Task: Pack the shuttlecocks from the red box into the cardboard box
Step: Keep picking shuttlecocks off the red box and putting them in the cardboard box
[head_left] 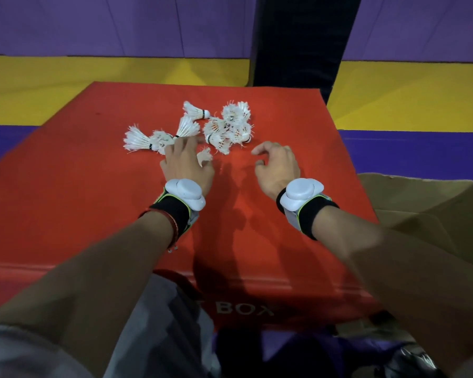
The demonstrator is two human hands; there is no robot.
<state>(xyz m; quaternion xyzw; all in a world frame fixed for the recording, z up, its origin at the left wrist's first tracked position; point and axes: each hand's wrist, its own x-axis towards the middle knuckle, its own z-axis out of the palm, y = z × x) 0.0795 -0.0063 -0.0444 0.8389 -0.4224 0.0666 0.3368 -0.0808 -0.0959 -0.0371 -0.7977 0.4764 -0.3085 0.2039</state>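
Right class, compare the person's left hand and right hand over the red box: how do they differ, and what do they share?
1. The left hand rests among the shuttlecocks, fingers touching them; the right hand is beside the pile, touching none.
2. The left hand's fingers reach forward, and the right hand's fingers curl inward, with nothing in them.
3. Only the left wrist has a red thread bracelet.
Shared: both are above the red box and wear grey wrist devices on black bands.
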